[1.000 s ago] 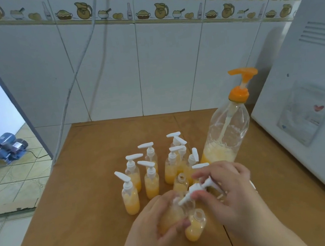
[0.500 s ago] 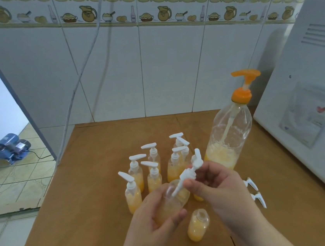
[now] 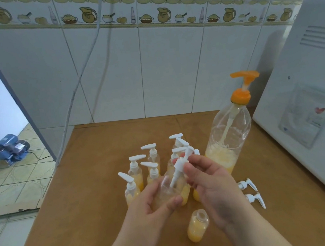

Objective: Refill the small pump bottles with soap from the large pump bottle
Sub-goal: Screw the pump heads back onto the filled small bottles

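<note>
Small bottle (image 3: pixel 171 190) half-full of orange soap, tilted, gripped by left hand (image 3: pixel 147 209); right hand (image 3: pixel 211 186) pinches white pump (image 3: pixel 179 165).

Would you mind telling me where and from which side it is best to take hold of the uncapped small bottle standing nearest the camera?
Probably grip the uncapped small bottle round its body, below the open neck, coming from the right, where the table lies bare. It stands upright and apart from the cluster, and its open mouth argues against tipping it.

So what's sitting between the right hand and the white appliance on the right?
Two loose white pump heads lie on the brown table there, between the right hand and the white appliance, seen in the head view.
</note>
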`<state>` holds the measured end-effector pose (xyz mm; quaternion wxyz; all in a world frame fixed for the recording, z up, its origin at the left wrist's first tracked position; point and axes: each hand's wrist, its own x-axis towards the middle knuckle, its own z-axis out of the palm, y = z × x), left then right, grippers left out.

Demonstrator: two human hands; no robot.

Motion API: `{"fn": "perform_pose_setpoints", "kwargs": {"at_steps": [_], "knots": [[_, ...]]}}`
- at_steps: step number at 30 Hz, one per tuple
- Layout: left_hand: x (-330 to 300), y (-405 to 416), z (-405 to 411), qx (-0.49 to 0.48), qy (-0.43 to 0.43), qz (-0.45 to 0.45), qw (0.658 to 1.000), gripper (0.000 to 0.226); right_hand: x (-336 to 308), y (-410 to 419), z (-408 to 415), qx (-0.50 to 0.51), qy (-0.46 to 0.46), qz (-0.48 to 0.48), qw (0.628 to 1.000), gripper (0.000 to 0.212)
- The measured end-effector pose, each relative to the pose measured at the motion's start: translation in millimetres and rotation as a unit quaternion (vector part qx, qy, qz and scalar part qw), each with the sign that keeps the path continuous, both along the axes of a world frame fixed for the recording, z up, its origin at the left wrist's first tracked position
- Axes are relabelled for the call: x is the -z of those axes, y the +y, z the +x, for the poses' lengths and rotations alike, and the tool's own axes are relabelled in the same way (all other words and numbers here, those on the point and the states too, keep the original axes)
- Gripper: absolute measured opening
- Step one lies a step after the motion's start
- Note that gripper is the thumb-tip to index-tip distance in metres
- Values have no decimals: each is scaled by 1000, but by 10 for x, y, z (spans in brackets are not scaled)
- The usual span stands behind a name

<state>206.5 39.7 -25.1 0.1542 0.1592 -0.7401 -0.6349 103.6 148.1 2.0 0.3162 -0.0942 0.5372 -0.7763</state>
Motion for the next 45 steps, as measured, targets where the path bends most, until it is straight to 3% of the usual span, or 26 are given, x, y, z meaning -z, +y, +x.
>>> {"fn": "perform_pose_setpoints", "kwargs": {"at_steps": [3, 6, 8, 11, 16, 21, 24, 26, 30, 34, 37, 39, 42, 45], "knots": [[-61, -2, -10, 8, 12, 14, 1000, 38, -17, -57, -24, 14, 6, 18, 1000, 40], [-68, -13, -20, 7, 15, 60, 998, 34, -45, -74, -22, -40, -32, -49, 997, 28], [-54, -18, -15, 12, 11, 66, 998, 35, 1, -112, -13, -18, -29, -39, 999, 25], [-52, -14, 2, 9, 6, 36, 999, 37, 40, -156, 7, 39, 25, 52, 998, 51], [-10, -79, -7, -19, 4, 16, 1000, 31, 72, -115, -32, -22, -9, -29, 999, 29], [81, -108, -15, 4, -28, -103, 994, 38, 140, -141, 8, -3, -19, -38, 999, 39], [173, -143, -14, -47, -25, -249, 967, 44, 162, -134, 3, 30, -2, 6, 1000, 27], [219, -175, -27, -60, 6, -293, 954, 48, 154, -135, 31, 33, 53, 33, 998, 15], [406, -195, -94, -61, -42, -182, 980, 40, 147, -86, 39, 10, 204, 179, 962, 15], [686, -214, -87, -62, -115, -174, 976, 38, 128, 202, -123, 150, 206, 144, 956, 26], [818, -257, -79, -75, -139, -203, 966, 38, 224, 583, -461, 306, 235, 203, 900, 21], [864, -264, -95, -96, -163, -222, 957, 41, 377, 854, -693, 339, 251, 296, 857, 16], [906, -221, -125, -109, -174, -235, 950, 44, 701, 1165, -940, 266, 311, 463, 786, 13], [929, -185, -146, -121, -176, -230, 949, 43, 977, 1348, -1027, 112, 374, 615, 685, 21]]}}
